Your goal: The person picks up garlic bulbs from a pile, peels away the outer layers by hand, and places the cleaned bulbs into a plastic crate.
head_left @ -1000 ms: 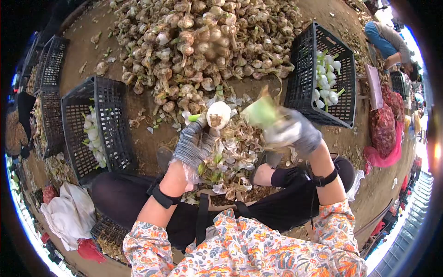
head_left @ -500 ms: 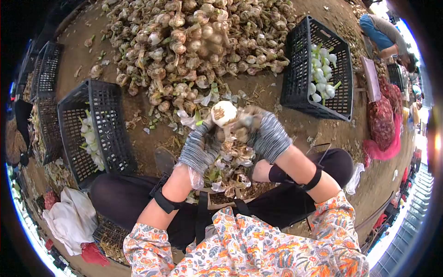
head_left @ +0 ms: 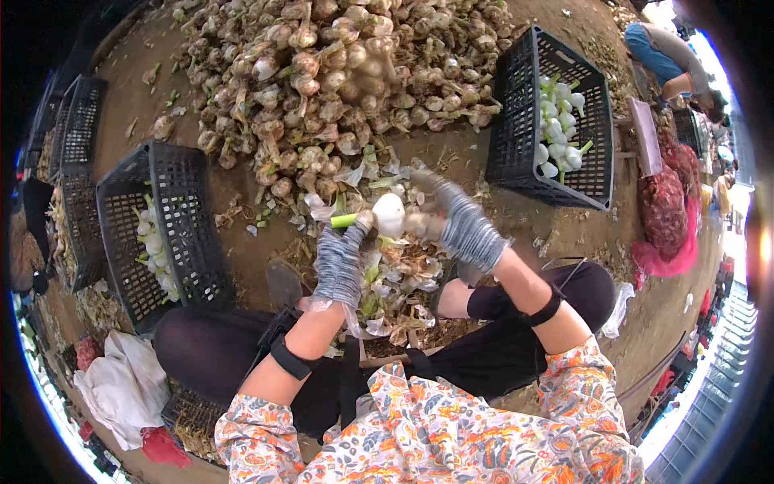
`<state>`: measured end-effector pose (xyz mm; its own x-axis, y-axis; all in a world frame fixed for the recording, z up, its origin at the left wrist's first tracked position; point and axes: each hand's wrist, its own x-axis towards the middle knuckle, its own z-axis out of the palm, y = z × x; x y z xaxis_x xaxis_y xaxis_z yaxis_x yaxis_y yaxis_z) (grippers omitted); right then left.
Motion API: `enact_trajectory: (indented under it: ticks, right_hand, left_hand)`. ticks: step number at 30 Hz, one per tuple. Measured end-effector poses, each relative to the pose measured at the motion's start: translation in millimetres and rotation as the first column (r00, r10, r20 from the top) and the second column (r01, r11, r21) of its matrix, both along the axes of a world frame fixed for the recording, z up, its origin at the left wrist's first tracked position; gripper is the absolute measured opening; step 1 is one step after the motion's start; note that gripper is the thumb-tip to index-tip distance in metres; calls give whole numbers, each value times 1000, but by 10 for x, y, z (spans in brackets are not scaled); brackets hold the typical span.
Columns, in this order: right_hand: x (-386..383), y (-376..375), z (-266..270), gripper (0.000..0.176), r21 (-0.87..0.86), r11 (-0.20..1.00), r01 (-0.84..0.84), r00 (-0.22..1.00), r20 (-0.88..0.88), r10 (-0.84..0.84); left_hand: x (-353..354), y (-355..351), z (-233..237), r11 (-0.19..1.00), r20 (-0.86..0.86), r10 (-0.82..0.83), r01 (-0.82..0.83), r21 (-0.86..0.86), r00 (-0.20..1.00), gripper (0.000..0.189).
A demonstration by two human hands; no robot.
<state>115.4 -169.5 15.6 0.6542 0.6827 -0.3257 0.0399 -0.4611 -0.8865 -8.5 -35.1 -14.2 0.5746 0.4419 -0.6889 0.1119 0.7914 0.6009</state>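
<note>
My left hand (head_left: 340, 260), in a grey striped glove, is closed around the neck of a white garlic bulb (head_left: 389, 214). The bulb's green stem (head_left: 343, 220) sticks out to the left of the thumb. On the bulb's right side is my right hand (head_left: 469, 230), in a matching glove. Its fingers are smeared by motion, so whether they touch the bulb or hold anything does not show. Below both hands, loose garlic skins (head_left: 399, 278) and leaf scraps lie between my legs.
A big heap of unpeeled garlic (head_left: 322, 97) lies ahead. One black crate (head_left: 189, 226) at left and another (head_left: 592, 133) at right hold white bulbs. Red net sacks (head_left: 665, 206) lie far right, where another person (head_left: 673, 60) bends over. A white sack (head_left: 125, 387) lies lower left.
The bulb has turned and now shows a cleaner white side, with more green stem visible. My right hand has swung slightly outward, its fingers spread away from the bulb's top.
</note>
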Motion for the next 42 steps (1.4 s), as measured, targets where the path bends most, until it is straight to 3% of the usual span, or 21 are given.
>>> enact_trajectory:
  ticks: [2,4,5,8,11,14,16,17,18,19,21,24,26,29,32,33,34,36,37,40,42]
  right_hand:
    - [-162,20,-175,52,223,975,-21,954,-286,86]
    - [-147,-36,-269,51,70,991,-113,914,-384,131]
    - [-87,-17,-105,49,-127,990,-54,713,-699,-51]
    - [168,-359,-550,39,-71,960,272,593,-773,-226]
    - [773,-748,-590,39,119,644,755,329,-919,-217]
    - [1136,-977,-349,43,381,203,902,407,-908,-101]
    - [1220,-945,-401,44,518,119,847,513,-856,70]
    - [1334,-918,-616,42,466,131,875,456,-884,99]
    - [1374,-793,-750,32,395,264,880,433,-896,-102]
    - [1376,-592,-895,23,295,376,878,417,-858,-300]
    - [1357,-196,-1168,15,-158,448,880,237,-672,-702]
    - [1627,-64,-2154,21,-228,631,742,521,-395,-756]
    - [1802,37,-2560,25,-298,727,619,778,109,-618]
    - [2051,280,-2841,30,-436,551,711,659,139,-740]
    - [2009,277,-2699,28,-420,586,692,703,211,-679]
    - [1896,225,-2652,23,-423,636,645,762,421,-492]
    - [1818,180,-2585,23,-428,635,643,763,421,-490]
    - [1675,85,-2391,19,-160,742,651,719,-183,-670]
    - [1548,25,-2221,19,-231,871,434,887,-59,-457]
    - [1016,115,-1405,22,26,926,376,855,-396,-335]
    - [682,276,-501,26,-109,981,163,854,-483,-196]
  left_hand:
    - [-9,-58,39,984,-41,-175,177,38,984,18]
    - [9,-73,56,978,-152,-187,199,66,970,14]
    - [-6,-33,-14,974,-155,-174,193,116,973,13]
    - [-25,151,-128,979,-88,-50,66,194,995,11]
    - [-31,190,-139,943,-217,-217,262,205,952,15]
    - [-189,53,-407,869,-151,-438,460,182,886,24]
    - [-208,-47,-315,370,-86,-881,792,484,465,38]
    - [-210,-94,-228,48,-405,-867,856,514,292,47]
    - [-220,-121,-174,-274,-687,-717,859,432,117,57]
    - [-256,-99,-208,-288,-671,-723,812,507,163,65]
    - [-145,-25,-70,-264,-673,-735,879,396,82,59]
    - [-123,29,-106,-200,-671,-723,879,434,166,54]
    - [-144,52,-172,-155,-663,-702,852,501,262,52]
    - [-111,96,-187,-13,-603,-717,859,512,348,47]
    - [-48,151,-130,-6,-625,-722,900,437,298,46]
    - [-90,147,-193,-18,-605,-664,800,600,439,42]
    - [-117,125,-227,-14,-603,-666,802,597,438,42]
    - [40,151,-111,425,-408,-629,732,532,662,42]
    - [115,172,-3,572,-309,-606,671,471,733,48]
    - [28,111,-589,731,-21,-490,424,534,871,72]
    - [175,151,-313,963,177,-269,269,24,947,81]
